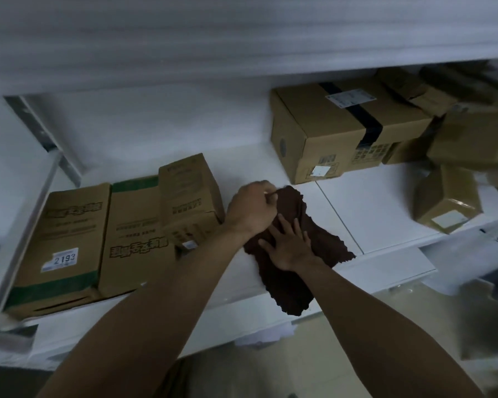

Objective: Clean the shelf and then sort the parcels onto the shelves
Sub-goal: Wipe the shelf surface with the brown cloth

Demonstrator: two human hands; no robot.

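A dark brown cloth [293,282] lies on the white shelf [385,214], its near end hanging over the front edge. My left hand [250,208] pinches the cloth's far corner between closed fingers. My right hand [291,245] lies flat on the middle of the cloth with its fingers spread. Three brown cardboard parcels stand side by side at the left of the shelf: one labelled 2193 [61,245], a middle one [133,237], and a smaller one [187,196] right beside my left wrist.
A large taped carton [342,133] sits at the back right, with more brown parcels [472,133] piled beyond it and a small box [446,199] near the shelf's right front. Another shelf board [213,38] hangs overhead. A metal upright [41,133] stands at left.
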